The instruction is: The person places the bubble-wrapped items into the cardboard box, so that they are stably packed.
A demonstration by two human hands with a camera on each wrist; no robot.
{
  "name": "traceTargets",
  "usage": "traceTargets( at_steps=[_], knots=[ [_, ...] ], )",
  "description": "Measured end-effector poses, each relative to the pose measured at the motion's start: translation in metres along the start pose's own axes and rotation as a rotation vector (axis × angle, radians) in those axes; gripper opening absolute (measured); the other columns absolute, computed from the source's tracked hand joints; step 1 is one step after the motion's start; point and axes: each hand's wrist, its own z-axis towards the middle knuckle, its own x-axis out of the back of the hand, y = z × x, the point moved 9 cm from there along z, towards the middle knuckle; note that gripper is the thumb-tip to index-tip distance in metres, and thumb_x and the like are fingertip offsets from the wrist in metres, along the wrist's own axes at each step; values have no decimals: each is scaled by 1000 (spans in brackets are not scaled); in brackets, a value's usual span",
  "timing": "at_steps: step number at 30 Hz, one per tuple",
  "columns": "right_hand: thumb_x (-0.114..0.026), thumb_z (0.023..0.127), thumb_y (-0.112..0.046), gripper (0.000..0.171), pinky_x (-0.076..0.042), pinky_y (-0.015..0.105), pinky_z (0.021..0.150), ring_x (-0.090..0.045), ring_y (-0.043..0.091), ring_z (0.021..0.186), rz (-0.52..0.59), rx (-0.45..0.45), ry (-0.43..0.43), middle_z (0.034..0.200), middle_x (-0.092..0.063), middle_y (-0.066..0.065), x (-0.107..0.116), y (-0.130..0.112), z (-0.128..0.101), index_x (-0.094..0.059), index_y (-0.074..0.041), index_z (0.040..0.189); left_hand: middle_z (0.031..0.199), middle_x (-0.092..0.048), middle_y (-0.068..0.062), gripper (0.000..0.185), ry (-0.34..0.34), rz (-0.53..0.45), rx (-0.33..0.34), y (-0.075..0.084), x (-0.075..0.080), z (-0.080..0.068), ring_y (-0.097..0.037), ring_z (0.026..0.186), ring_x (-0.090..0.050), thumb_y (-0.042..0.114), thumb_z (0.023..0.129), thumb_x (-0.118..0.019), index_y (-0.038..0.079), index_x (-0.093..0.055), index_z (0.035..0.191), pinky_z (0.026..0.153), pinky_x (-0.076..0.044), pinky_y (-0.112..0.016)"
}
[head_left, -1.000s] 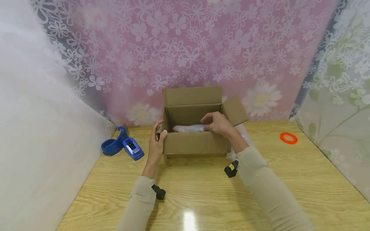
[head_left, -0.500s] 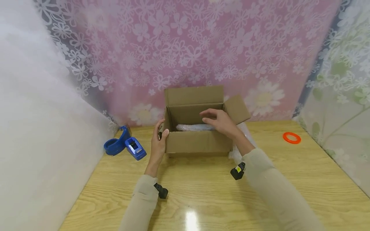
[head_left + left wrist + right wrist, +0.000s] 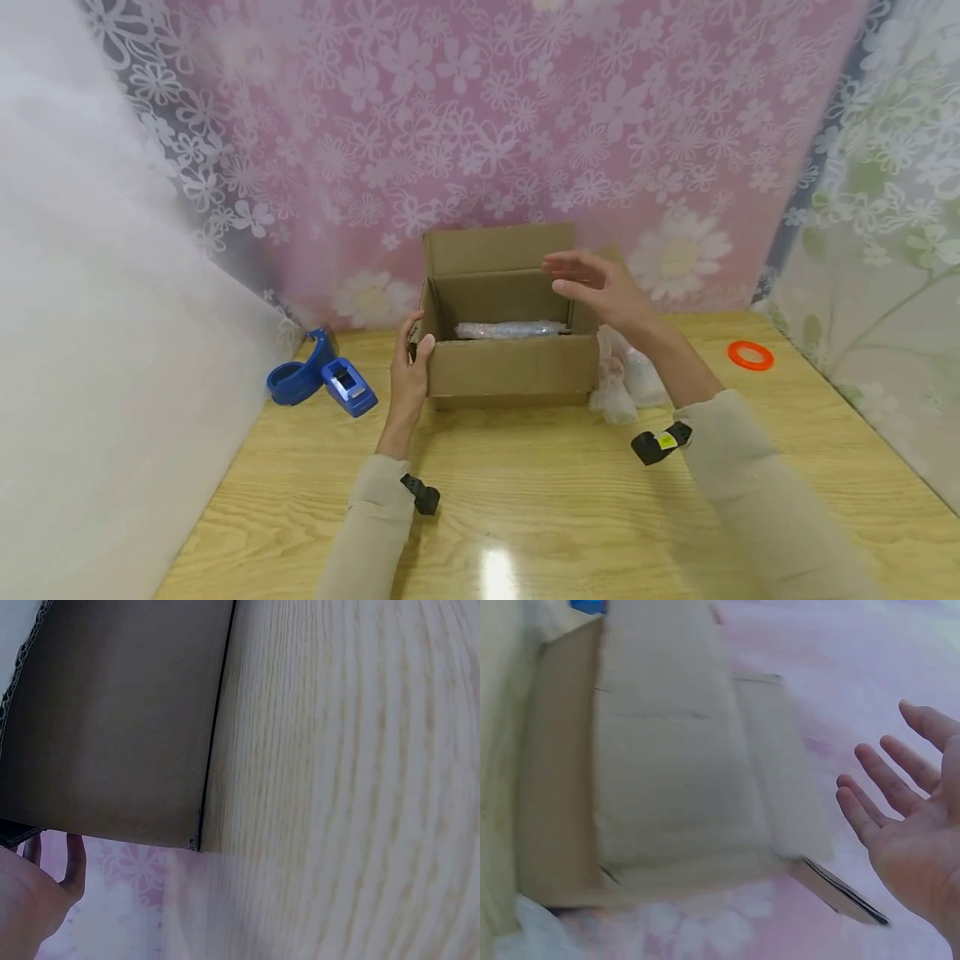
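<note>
An open cardboard box [image 3: 513, 367] stands on the table, its back flap raised. Inside lies a flat bundle in clear bubble wrap [image 3: 512, 330]. My left hand [image 3: 408, 371] grips the box's left side, thumb at the front corner; the left wrist view shows its fingers [image 3: 75, 862] at the edge of the cardboard. Above the box's right end hovers my right hand [image 3: 607, 292], fingers extended and nothing in them. In the right wrist view this hand [image 3: 922, 802] is apart from the box [image 3: 667, 772].
Beside the box's right end sit bubble-wrapped items [image 3: 626, 379]. A blue tape dispenser [image 3: 300, 375] and a smaller blue device [image 3: 348, 386] lie on the left, an orange ring [image 3: 750, 355] on the right. A flowered backdrop [image 3: 480, 150] stands behind.
My right hand has let go of the wrapped bundle, risen out of the box and moved right, uncovering the bundle's right end. The left hand has kept its grip on the box.
</note>
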Motion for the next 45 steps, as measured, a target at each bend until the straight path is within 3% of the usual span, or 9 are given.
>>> traceTargets(
  at_steps=[5, 12, 19, 24, 28, 31, 33, 39, 45],
  knots=[
    [-67, 103, -17, 41, -43, 23, 105, -58, 19, 129, 82, 61, 161, 140, -65, 10, 48, -6, -16, -61, -9, 143, 166, -36, -3, 53, -4, 1, 0, 1, -2, 0, -25, 132, -45, 27, 106, -58, 22, -46, 157, 114, -32, -56],
    [-67, 102, -12, 43, -43, 19, 100, -59, 14, 126, 168, 25, 243, 136, -67, 4, 84, 15, -41, -61, -12, 145, 165, -35, 1, 51, 16, 4, 15, -33, 0, 11, -23, 105, -42, 32, 107, -57, 35, -45, 156, 102, -34, -48],
    [-65, 104, -18, 47, -45, 19, 95, -58, 8, 121, 125, -90, 271, 137, -63, 2, 99, 50, -58, -54, -13, 150, 163, -36, 9, 47, 26, 17, -17, -37, 0, 13, -22, 123, -46, 40, 105, -57, 45, -47, 151, 108, -35, -53],
    [-61, 107, -29, 57, -47, 16, 91, -57, -2, 111, 2, -252, 228, 141, -55, 4, 98, 103, -72, -42, -8, 156, 163, -36, 11, 47, 29, 32, -20, -36, 1, 12, -23, 131, -45, 42, 106, -57, 47, -46, 151, 110, -34, -55],
    [-59, 107, -32, 68, -48, 28, 103, -56, 25, 128, -73, -406, 204, 155, -41, 26, 93, 149, -86, -31, -2, 161, 164, -35, 8, 48, 18, 26, -15, -32, 0, 10, -25, 132, -44, 37, 107, -56, 44, -45, 153, 110, -33, -56],
    [-59, 107, -31, 72, -39, 50, 115, -38, 48, 142, -81, -496, 193, 160, -30, 34, 90, 176, -97, -27, 0, 162, 164, -35, 8, 48, 12, 23, -15, -31, -2, 10, -26, 127, -45, 36, 107, -55, 43, -45, 153, 109, -34, -55],
    [-59, 107, -32, 74, -31, 61, 117, -33, 52, 145, -79, -542, 176, 161, -26, 37, 88, 189, -104, -23, 1, 163, 163, -36, 11, 47, 17, 29, -21, -35, -3, 12, -24, 125, -45, 41, 106, -56, 47, -45, 152, 108, -35, -54],
    [-60, 106, -41, 85, -38, 63, 109, -32, 55, 143, -122, -648, 102, 159, -24, 40, 77, 210, -115, -16, 3, 163, 163, -35, 8, 47, 13, 31, -17, -34, -5, 13, -24, 128, -45, 43, 106, -56, 48, -45, 151, 108, -35, -55],
    [-64, 103, -41, 90, -40, 63, 108, -37, 56, 138, -218, -642, 77, 154, -28, 44, 65, 220, -114, -16, 8, 161, 159, -40, 2, 47, 22, 14, -6, -36, -2, 11, -26, 109, -46, 41, 105, -57, 46, -47, 151, 99, -36, -51]
  ],
)
